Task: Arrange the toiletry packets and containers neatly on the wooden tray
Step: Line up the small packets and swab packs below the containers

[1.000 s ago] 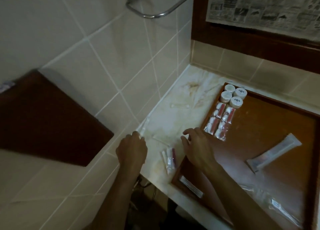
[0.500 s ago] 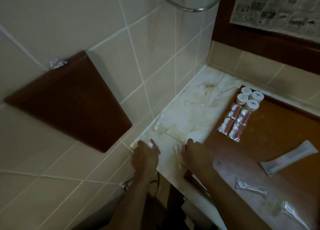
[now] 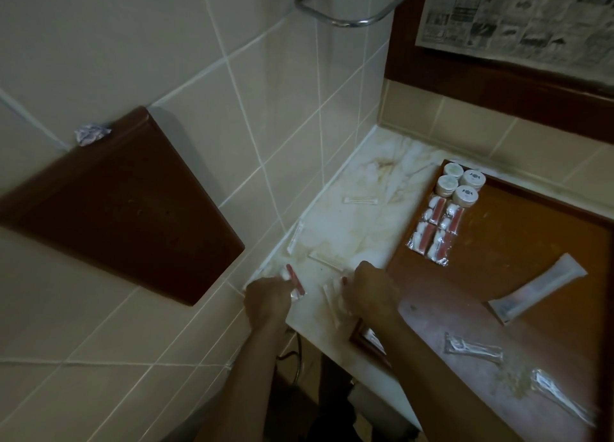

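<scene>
Head view: my left hand (image 3: 265, 300) pinched a red-striped packet (image 3: 294, 282); my right hand (image 3: 368, 292) gripped another packet (image 3: 335, 297), gathering both for the wooden tray (image 3: 518, 242).

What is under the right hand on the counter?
Clear packets lie on the marble counter, partly beneath the right hand. A red tip shows beside it. The rest is covered.

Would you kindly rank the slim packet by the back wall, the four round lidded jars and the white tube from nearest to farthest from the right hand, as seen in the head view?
From the right hand:
1. The slim packet, on the marble counter, up and slightly left of the hand.
2. The round lidded jars, at the tray's far left corner.
3. The white tube, lying on the tray, well to the right.
</scene>
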